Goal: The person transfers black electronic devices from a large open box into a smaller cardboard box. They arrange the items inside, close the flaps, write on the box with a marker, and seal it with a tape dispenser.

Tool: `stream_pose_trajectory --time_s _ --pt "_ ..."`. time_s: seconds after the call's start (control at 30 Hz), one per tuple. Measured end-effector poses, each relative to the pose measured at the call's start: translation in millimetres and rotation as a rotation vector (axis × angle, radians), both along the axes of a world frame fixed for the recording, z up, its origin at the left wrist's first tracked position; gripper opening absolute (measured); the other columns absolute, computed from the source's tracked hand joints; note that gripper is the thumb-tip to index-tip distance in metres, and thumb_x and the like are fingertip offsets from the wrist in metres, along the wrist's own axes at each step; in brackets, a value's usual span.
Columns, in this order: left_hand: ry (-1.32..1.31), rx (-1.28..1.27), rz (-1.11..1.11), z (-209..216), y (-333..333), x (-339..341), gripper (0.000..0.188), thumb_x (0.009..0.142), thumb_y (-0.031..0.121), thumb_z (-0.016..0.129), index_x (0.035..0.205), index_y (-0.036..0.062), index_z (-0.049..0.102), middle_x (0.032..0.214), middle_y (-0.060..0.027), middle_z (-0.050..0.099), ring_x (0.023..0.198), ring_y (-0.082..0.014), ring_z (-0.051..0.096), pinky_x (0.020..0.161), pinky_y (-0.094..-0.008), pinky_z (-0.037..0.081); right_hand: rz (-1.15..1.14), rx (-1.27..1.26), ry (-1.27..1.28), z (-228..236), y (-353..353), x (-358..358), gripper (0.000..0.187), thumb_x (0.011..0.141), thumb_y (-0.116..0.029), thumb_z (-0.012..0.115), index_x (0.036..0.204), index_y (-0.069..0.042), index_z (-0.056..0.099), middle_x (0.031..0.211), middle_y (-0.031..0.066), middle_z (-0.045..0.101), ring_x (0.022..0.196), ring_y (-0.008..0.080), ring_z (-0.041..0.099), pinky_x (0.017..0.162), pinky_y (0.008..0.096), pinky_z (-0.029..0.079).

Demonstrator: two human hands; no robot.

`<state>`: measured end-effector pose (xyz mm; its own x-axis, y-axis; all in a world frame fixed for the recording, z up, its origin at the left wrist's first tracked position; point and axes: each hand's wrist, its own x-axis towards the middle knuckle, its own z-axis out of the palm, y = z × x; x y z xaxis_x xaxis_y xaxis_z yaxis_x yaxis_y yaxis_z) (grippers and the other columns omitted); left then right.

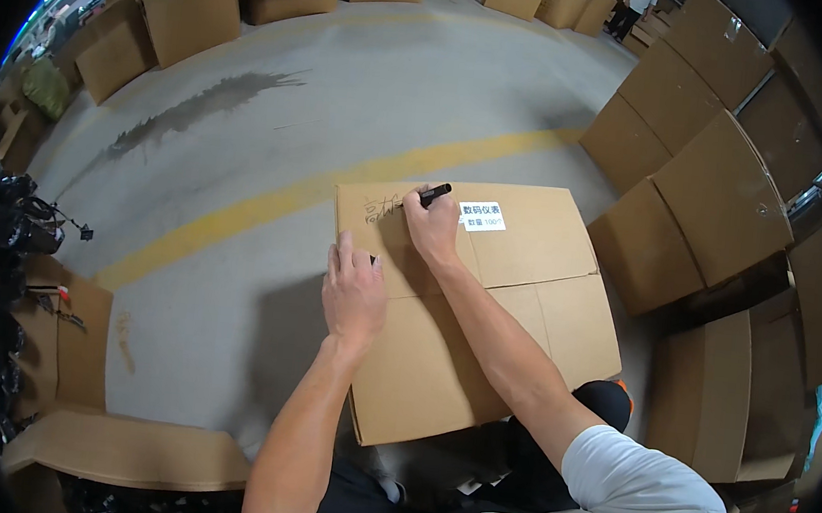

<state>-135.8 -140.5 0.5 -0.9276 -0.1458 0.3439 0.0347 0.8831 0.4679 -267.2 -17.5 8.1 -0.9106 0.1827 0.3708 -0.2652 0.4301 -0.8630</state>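
Right hand [430,224] pinches a black marker [435,194], long axis slanting down-left to the handwriting [376,212] on the cardboard box [422,355] ahead; left hand [353,295] farther from tip, at box's left edge, grip unclear.

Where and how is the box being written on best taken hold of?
The cardboard box is probably best gripped by its left and right sides, coming in from both at once: its broad, flat top shows no handle and looks too wide to pinch across.
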Motion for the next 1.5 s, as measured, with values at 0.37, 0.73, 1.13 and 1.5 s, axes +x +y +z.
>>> stream_pose_trajectory --time_s 0.37,0.73,1.13,1.5 --pt "0.004 0.018 0.006 -1 1 3 0.030 0.104 0.024 0.055 0.110 -0.0055 0.058 0.153 -0.0228 0.040 0.135 -0.0484 0.047 0.104 -0.0564 0.049 0.103 -0.035 -0.057 -1 -1 6 0.022 0.082 -0.016 0.067 0.076 0.005 0.066 0.068 0.0191 0.066 0.078 0.0356 0.058 0.076 0.0473 0.049" --pt "0.012 0.026 -0.001 2 6 1 0.028 0.103 0.022 0.056 0.110 -0.0051 0.057 0.151 -0.0257 0.044 0.135 -0.0466 0.048 0.104 -0.0541 0.048 0.080 -0.296 -0.086 -1 18 8 0.022 0.087 -0.014 0.067 0.079 0.005 0.060 0.066 0.0128 0.061 0.061 0.0199 0.057 0.060 0.0379 0.047" --pt "-0.061 0.164 0.079 5 6 1 0.026 0.106 0.022 0.051 0.108 -0.0032 0.054 0.140 -0.0272 0.053 0.114 -0.0471 0.060 0.091 -0.0545 0.051 0.326 -0.233 -0.094 13 14 83 0.016 0.093 -0.015 0.070 0.095 0.001 0.070 0.072 0.0111 0.066 0.064 0.0156 0.061 0.061 0.0343 0.050" --pt "-0.158 0.254 0.178 2 -3 -4 0.028 0.109 0.024 0.045 0.104 -0.0039 0.050 0.092 -0.0287 0.063 0.087 -0.0494 0.060 0.074 -0.0548 0.044 0.359 -0.129 0.185 5 11 79 0.011 0.085 -0.010 0.072 0.092 -0.002 0.069 0.080 0.0139 0.068 0.073 0.0309 0.064 0.068 0.0406 0.052"
